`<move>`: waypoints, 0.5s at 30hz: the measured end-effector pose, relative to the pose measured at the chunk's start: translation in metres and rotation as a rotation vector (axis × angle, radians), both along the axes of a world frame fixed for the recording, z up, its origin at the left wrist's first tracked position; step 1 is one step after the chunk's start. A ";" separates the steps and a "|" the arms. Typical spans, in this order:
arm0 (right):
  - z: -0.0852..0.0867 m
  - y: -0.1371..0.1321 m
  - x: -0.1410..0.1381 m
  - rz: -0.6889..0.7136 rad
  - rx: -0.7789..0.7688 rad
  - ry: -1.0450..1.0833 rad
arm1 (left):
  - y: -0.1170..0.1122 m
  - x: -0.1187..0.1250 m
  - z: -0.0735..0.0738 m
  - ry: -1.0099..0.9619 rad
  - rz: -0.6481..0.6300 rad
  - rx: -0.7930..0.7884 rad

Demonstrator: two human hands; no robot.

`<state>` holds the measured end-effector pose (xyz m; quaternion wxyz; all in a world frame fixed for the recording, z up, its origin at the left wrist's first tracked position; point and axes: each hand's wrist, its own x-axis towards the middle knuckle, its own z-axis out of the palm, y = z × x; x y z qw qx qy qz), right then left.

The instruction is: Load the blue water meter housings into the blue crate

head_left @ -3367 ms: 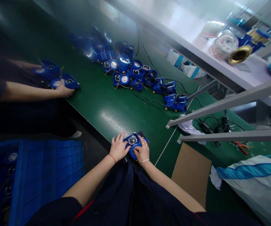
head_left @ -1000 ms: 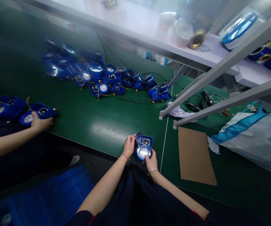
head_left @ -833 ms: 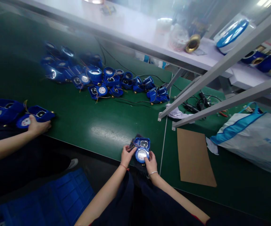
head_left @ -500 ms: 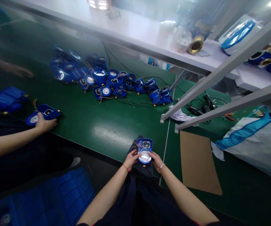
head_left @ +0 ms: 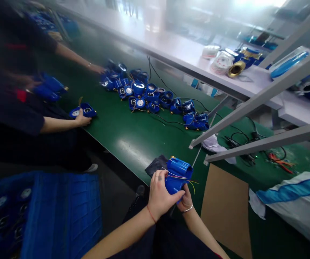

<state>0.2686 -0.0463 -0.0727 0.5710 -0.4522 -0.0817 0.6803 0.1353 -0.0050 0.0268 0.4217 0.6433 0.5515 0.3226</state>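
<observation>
Both my hands hold a blue water meter (head_left: 180, 169), turned so its dial is out of sight and thin coloured wires stick out to the right. My left hand (head_left: 160, 194) wraps over its near left side, thumb across the lower body. From the right and below, my right hand (head_left: 186, 199) grips it, the fingers partly hidden behind the meter. A dark cloth (head_left: 156, 164) lies on the green bench (head_left: 133, 133) just left of the meter.
Several blue meters (head_left: 140, 102) cluster farther back on the bench. At left, co-workers' hands (head_left: 83, 118) handle other meters. A blue crate (head_left: 68, 208) stands low at left. Right of me lie a cardboard sheet (head_left: 225, 208), shelf legs (head_left: 246, 129) and a white bag (head_left: 300, 201).
The meter has been lifted off the cloth and turned over, its dial no longer facing up. My left hand has shifted over its side. The view has swung left.
</observation>
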 end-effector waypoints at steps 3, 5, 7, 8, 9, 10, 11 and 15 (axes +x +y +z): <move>0.010 0.002 0.001 0.084 0.053 0.018 | -0.019 -0.003 0.018 0.012 0.052 0.072; 0.016 0.004 0.002 0.144 0.085 0.029 | -0.032 -0.008 0.023 -0.012 0.098 0.093; 0.023 0.006 -0.001 0.202 0.110 0.039 | -0.045 -0.016 0.025 -0.052 0.137 0.108; 0.027 0.007 -0.004 0.231 0.119 0.043 | -0.051 -0.022 0.026 -0.077 0.160 0.111; 0.031 0.007 -0.008 0.261 0.125 0.049 | -0.057 -0.027 0.027 -0.102 0.189 0.111; 0.035 0.007 -0.013 0.293 0.131 0.051 | -0.062 -0.034 0.028 -0.130 0.222 0.104; 0.038 0.007 -0.019 0.330 0.136 0.048 | -0.067 -0.042 0.029 -0.162 0.258 0.090; 0.049 -0.001 -0.052 0.479 0.157 -0.065 | -0.091 -0.076 0.033 -0.278 0.378 0.037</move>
